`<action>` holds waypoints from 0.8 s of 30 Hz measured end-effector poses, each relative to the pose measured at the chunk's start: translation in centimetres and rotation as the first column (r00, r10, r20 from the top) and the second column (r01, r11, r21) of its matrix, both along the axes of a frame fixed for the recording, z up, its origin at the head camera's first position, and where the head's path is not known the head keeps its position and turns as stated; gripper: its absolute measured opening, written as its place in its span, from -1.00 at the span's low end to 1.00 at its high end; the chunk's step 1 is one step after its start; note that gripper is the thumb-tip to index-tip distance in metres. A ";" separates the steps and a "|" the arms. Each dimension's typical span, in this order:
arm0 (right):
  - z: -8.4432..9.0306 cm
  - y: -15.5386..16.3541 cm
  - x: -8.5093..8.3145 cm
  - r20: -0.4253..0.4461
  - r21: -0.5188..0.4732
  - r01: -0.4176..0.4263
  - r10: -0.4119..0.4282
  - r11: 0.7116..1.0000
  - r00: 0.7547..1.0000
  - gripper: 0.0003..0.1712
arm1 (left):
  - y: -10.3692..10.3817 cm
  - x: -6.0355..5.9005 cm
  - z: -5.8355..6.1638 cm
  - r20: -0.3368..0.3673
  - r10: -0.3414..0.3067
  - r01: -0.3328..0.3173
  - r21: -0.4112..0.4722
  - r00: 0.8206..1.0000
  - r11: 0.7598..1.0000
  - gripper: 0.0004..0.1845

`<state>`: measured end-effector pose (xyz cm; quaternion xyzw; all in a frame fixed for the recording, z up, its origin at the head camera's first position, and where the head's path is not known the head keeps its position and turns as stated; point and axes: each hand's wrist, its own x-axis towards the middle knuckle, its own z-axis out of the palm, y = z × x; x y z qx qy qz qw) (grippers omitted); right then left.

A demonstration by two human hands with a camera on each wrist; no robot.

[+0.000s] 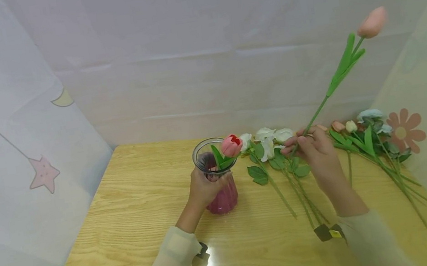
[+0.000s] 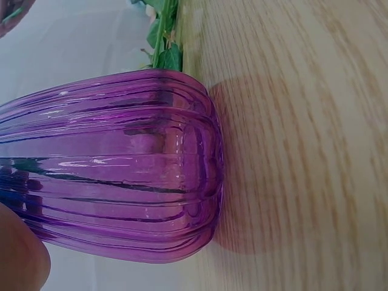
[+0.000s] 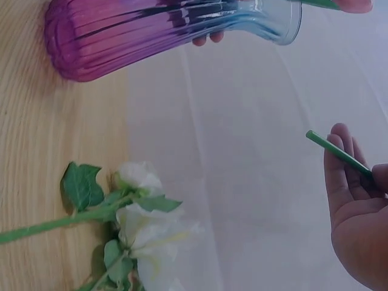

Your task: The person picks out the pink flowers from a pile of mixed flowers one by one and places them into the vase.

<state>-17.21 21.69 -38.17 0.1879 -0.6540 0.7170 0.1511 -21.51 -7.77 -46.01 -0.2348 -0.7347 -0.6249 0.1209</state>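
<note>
From where I stand, the purple glass vase [image 1: 223, 199] sits base down on the wooden table [image 1: 142, 235], gripped just under its clear rim by the left hand [image 1: 205, 189]. I take that grip as steadying: the neck is where the glass narrows, and one pink tulip [image 1: 231, 146] already leans over the rim, its weight off to one side. The peach tulip [image 1: 339, 79] is up in the air, pinched low on its stem by the right hand [image 1: 317, 149], probably so that the bare end stays exposed; that end pokes past the fingers toward the vase, well short of it. The white flowers [image 1: 267, 148] lie between the vase and the right side's mixed bunch [image 1: 367, 137], stems toward the person (handy for picking up, I'd guess).

As for pose, the left forearm slants in from below, thumb and fingers curled round the glass, with fingertips showing beyond it in the right wrist view. The right forearm tilts inward, palm partly turned up, thumb pressing the stem onto fairly straight fingers, so the bloom rises high and away to the right.
</note>
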 end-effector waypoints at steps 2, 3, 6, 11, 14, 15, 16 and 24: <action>0.4 -0.7 -0.1 0.010 -0.007 0.011 -0.011 1.000 1.000 -0.75 | 0.0 0.0 0.0 0.001 0.003 -0.003 0.000 1.000 1.000 -0.38; 0.5 -1.0 -0.2 0.014 -0.007 0.011 -0.011 1.000 1.000 -0.75 | 0.0 0.0 0.0 0.002 0.004 -0.004 0.001 1.000 1.000 -0.37; 1.0 -2.0 -0.4 0.011 -0.007 -0.001 0.001 1.000 1.000 -0.80 | -0.1 0.0 0.0 0.001 -0.005 0.005 0.013 1.000 1.000 -0.35; 1.8 -3.5 -1.0 -0.030 -0.033 -0.053 0.053 0.998 0.998 -0.84 | -0.1 -0.1 -0.1 -0.012 -0.019 0.019 0.022 1.000 1.000 -0.35; 2.1 -4.4 -1.3 -0.048 -0.046 -0.066 0.064 0.997 0.997 -0.85 | -0.1 -0.1 -0.1 -0.001 -0.012 0.012 0.014 1.000 1.000 -0.34; 2.2 -4.7 -1.5 -0.053 -0.050 -0.068 0.066 0.996 0.996 -0.85 | -0.1 -0.1 -0.1 0.003 -0.009 0.009 0.011 1.000 1.000 -0.34; 2.3 -5.0 -1.5 -0.059 -0.046 -0.068 0.066 0.997 0.996 -0.85 | -0.1 -0.1 -0.1 0.005 -0.007 0.007 0.008 1.000 1.000 -0.34; 3.3 -6.8 -2.1 -0.078 -0.061 -0.075 0.071 0.995 0.994 -0.86 | -0.1 -0.1 -0.2 -0.002 -0.005 0.005 0.003 1.000 1.000 -0.33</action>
